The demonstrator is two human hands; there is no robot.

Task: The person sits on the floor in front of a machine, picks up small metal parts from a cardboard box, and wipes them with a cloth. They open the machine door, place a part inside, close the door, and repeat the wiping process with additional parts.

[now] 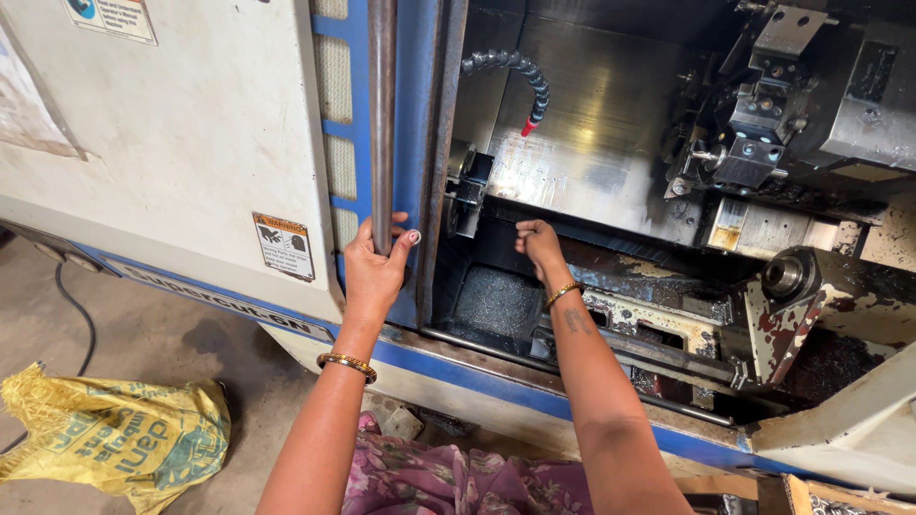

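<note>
Both my hands at the open lathe

My left hand [375, 262] wraps the door handle [382, 124], likely holding the door back; my right hand [537, 244] reaches far inside toward the chuck [468, 191], fingers curled. Whether they pinch anything I cannot tell; the chuck is half hidden.

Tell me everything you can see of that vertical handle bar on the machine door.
The handle bar is a long, round, dull grey metal rod, worn and darkened, standing upright along the blue edge of the sliding door. Its top runs out of view. The left hand grips its lower end, fingers wrapped round it. The right hand is apart from it, inside the machine.
</note>
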